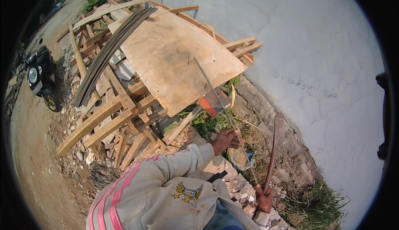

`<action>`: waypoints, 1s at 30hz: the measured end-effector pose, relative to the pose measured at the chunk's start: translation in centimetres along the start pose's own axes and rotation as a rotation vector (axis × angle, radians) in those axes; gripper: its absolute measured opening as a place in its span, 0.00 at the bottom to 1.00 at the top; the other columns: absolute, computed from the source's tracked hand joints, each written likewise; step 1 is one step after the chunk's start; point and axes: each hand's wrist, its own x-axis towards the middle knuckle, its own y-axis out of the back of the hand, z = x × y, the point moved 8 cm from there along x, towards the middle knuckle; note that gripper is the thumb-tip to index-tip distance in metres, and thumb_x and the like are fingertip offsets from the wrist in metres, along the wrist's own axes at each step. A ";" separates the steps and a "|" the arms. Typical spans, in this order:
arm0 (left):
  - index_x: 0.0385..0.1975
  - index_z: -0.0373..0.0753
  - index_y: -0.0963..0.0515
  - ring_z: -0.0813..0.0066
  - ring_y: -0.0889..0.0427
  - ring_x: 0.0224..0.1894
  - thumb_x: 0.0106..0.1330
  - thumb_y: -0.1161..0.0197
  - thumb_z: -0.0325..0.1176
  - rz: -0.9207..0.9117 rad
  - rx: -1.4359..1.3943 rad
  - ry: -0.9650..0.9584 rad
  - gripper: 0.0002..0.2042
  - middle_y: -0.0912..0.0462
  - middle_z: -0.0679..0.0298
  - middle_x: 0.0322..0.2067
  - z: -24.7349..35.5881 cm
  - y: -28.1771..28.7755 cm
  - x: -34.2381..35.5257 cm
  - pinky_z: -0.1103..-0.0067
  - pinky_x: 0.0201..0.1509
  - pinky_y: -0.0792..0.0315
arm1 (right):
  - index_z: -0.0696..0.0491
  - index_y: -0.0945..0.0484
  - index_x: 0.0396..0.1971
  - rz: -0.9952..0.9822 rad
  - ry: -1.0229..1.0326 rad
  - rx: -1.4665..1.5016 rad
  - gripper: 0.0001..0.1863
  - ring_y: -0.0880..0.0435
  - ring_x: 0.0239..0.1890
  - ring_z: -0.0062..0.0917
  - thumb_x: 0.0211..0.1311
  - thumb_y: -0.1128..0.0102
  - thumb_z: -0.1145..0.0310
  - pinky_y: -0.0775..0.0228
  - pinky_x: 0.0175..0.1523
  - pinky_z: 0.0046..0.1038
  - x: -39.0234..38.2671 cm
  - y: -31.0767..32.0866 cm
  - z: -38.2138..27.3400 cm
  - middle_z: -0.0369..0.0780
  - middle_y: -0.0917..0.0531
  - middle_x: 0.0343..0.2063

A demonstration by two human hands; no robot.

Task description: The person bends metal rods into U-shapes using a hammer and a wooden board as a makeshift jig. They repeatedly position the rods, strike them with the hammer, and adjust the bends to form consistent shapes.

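Observation:
My left hand (pixel 225 142), in a pale sleeve with pink stripes, is closed on a long thin metal rod (pixel 216 93). The rod slants from over a stained board (pixel 162 55) down toward my right hand (pixel 263 197). That hand grips a long reddish-brown bar (pixel 273 151), which stands up to the right of the rod with a flattened upper end. Whether my right fingers also hold the rod's lower end, I cannot tell. A bundle of similar dark rods (pixel 112 47) lies along the board's left side.
The board rests on piled timber (pixel 99 122) and rubble (pixel 87 157). An orange-edged piece (pixel 208 107) lies below it. A cracked pale wall (pixel 324 51) rises on the right above grass (pixel 311 205). A black motorbike (pixel 41 76) stands on the dirt road (pixel 29 134) at left.

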 end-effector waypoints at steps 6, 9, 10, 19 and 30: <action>0.52 0.37 0.22 0.71 0.13 0.44 0.79 0.47 0.44 -0.032 0.345 -0.044 0.17 0.14 0.62 0.44 4.1 1.8 -2.6 0.74 0.49 0.19 | 0.55 0.25 0.26 -0.209 0.005 -0.097 0.13 0.32 0.14 0.16 0.66 0.33 0.65 0.42 0.20 0.22 5.3 0.1 -2.8 0.32 0.26 0.14; 0.53 0.37 0.21 0.74 0.14 0.44 0.78 0.44 0.46 -0.029 0.407 -0.184 0.18 0.14 0.63 0.40 8.1 2.9 -5.2 0.76 0.48 0.20 | 0.55 0.25 0.27 -0.245 -0.005 -0.044 0.13 0.30 0.13 0.17 0.67 0.34 0.65 0.40 0.19 0.22 6.9 -2.2 -4.4 0.33 0.25 0.14; 0.52 0.37 0.21 0.74 0.14 0.43 0.77 0.43 0.46 0.019 0.425 -0.266 0.18 0.14 0.63 0.40 9.9 3.5 -6.0 0.76 0.48 0.20 | 0.55 0.25 0.28 -0.249 -0.015 -0.024 0.13 0.29 0.13 0.17 0.67 0.34 0.65 0.40 0.19 0.22 7.3 -3.0 -4.8 0.33 0.25 0.14; 0.44 0.33 0.19 0.60 0.16 0.41 0.74 0.42 0.42 0.489 0.999 -0.783 0.16 0.15 0.53 0.40 27.4 9.0 -7.6 0.67 0.47 0.23 | 0.55 0.27 0.25 -0.149 0.263 -0.100 0.15 0.33 0.17 0.15 0.67 0.34 0.64 0.42 0.22 0.24 10.0 -9.2 -11.5 0.30 0.30 0.15; 0.48 0.33 0.21 0.46 0.21 0.52 0.71 0.42 0.44 0.693 1.375 -0.918 0.18 0.20 0.48 0.48 34.3 14.4 0.3 0.62 0.58 0.28 | 0.53 0.31 0.22 -0.093 0.279 -0.121 0.17 0.36 0.17 0.16 0.66 0.33 0.65 0.45 0.23 0.26 10.2 -12.5 -12.8 0.30 0.33 0.14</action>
